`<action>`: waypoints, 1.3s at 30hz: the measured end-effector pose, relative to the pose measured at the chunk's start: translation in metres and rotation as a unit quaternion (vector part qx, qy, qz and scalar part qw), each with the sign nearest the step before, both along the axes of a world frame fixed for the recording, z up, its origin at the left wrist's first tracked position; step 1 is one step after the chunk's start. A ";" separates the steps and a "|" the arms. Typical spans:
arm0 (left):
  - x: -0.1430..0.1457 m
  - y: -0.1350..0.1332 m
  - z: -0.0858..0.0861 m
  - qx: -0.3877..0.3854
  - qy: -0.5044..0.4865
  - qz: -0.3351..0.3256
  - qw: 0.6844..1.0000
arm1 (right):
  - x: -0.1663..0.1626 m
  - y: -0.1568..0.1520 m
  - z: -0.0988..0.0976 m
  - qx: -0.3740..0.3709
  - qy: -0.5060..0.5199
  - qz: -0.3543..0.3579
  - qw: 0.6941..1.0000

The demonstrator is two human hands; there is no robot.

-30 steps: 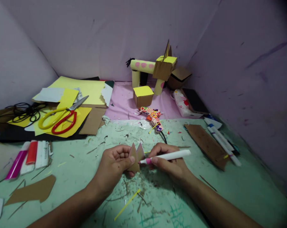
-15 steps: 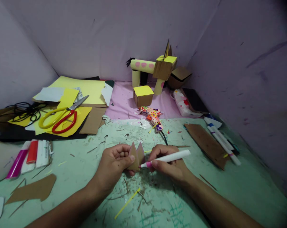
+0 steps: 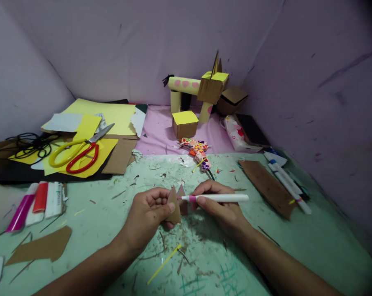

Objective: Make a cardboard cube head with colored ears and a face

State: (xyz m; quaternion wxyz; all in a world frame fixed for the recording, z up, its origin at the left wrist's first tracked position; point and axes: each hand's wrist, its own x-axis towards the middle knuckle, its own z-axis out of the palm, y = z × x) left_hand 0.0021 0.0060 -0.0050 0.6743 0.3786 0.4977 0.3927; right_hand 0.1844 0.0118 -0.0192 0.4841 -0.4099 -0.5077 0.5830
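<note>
My left hand [image 3: 153, 209] pinches a small folded cardboard piece [image 3: 174, 211] with two pointed tips, thumb in front and fingers behind. In my right hand [image 3: 218, 205] is a white marker with a pink collar [image 3: 225, 198], held like a pen and lying nearly level. Its tip reaches the piece near the gap between the two points. Whether the tip touches the surface is too small to tell. Beyond the hands lies a floral-patterned glue gun [image 3: 198, 152] with a black cord.
A cardboard animal figure [image 3: 186, 85] stands at the back behind a yellow-topped box [image 3: 185, 125]. Scissors [image 3: 81, 152] rest on yellow paper at the left, above several marker-like tubes [image 3: 39, 201]. At the right lie a brown cardboard strip [image 3: 266, 187] and white markers [image 3: 286, 183].
The marker's tip has moved up along the cardboard piece, and its barrel has swung from slanted to nearly level. The piece has turned slightly in my left hand.
</note>
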 end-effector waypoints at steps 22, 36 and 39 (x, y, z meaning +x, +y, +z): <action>-0.001 0.002 0.003 -0.037 -0.029 0.020 0.999 | -0.005 0.000 0.005 -0.038 -0.016 0.012 0.999; 0.000 0.003 0.005 -0.031 -0.029 0.023 0.999 | -0.002 -0.002 0.005 -0.043 0.007 0.043 0.998; 0.000 0.002 0.005 -0.031 -0.037 0.022 0.999 | -0.003 -0.001 0.008 -0.041 -0.013 0.039 0.998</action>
